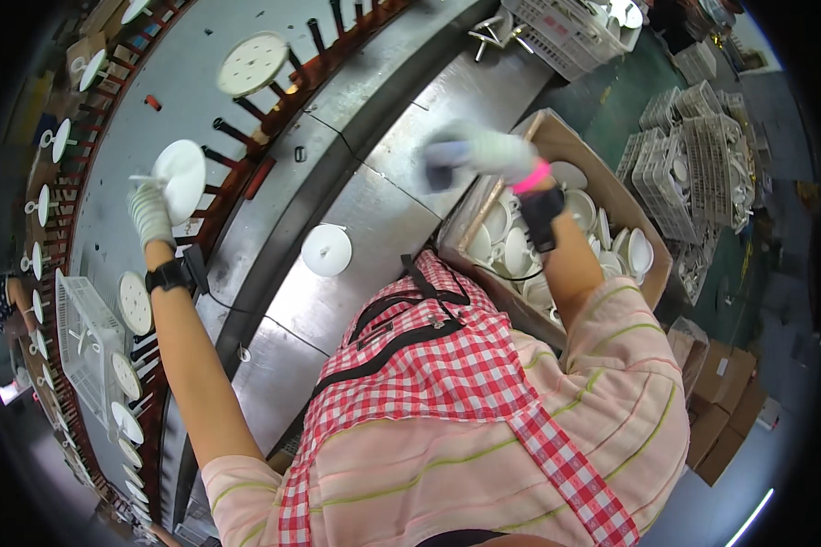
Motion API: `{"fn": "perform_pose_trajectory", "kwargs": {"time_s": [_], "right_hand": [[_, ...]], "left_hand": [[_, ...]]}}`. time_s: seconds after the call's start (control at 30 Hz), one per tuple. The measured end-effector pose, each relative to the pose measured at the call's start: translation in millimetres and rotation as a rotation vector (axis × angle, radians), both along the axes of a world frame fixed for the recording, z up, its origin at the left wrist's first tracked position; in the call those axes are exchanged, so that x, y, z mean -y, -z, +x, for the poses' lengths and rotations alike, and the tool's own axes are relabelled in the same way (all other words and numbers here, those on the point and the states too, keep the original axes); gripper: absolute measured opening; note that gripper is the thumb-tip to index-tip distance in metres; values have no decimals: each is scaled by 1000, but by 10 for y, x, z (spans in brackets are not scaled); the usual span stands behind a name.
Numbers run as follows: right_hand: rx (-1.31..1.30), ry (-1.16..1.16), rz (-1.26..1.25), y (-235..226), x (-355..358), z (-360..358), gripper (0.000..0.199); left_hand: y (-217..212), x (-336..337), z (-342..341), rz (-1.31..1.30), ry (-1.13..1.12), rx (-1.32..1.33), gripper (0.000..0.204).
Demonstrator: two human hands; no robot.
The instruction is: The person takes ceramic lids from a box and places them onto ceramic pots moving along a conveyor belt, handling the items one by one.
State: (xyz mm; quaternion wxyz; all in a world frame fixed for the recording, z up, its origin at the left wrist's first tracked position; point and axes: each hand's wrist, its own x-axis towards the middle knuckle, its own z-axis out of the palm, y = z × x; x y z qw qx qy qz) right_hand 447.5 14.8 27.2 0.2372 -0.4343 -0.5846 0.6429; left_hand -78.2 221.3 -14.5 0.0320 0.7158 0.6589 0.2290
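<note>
My left hand (pixel 150 211), in a ribbed white glove, is closed at the rim of a round white disc with a short stem (pixel 181 180), beside the row of upright pegs. My right hand (pixel 479 155), also gloved and with a pink band at the wrist, is smeared by motion over the metal bench, close to the carton. Its fingers cannot be made out, nor whether anything is in them. Another white disc (pixel 327 250) lies flat on the metal bench (pixel 388 214) between my arms.
A cardboard box (pixel 648 196) full of white discs stands at my right. Dark pegs (pixel 231 130) line the curved rack, some bearing perforated white discs (pixel 253 64). A white crate (pixel 87 328) sits at left; stacked crates (pixel 702 146) and cartons (pixel 725 392) stand at right. Other people work at far left.
</note>
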Motion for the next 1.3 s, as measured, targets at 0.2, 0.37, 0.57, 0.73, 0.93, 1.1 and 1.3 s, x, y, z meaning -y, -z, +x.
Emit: {"fn": "perform_pose_trajectory", "kwargs": {"time_s": [0.2,0.37,0.57,0.73,0.93,1.1,1.3], "right_hand": [[306,451,-562,1876,1105,1308,38],[883,192,-236,2763,1332,543,48],[810,518,-277,2789,1671,870,57],[312,932,-248,812,1640,1043,49],[-437,662,-27,-122,848,82,63],[-188,528,190,-268,393,-544,70],[63,351,724,-200,116,-842,52]], "left_hand": [[-331,657,818,198,-429,292,37],[-278,1065,677,306,-398,149,47],[-178,1802,929,292,-331,-168,57],[289,2468,936,-135,-19,374,29],[-307,2438,2250,-1003,664,1126,66],[-508,2093,2476,-1207,572,1502,67],[-616,2062,2440,-1029,557,1463,56]]}}
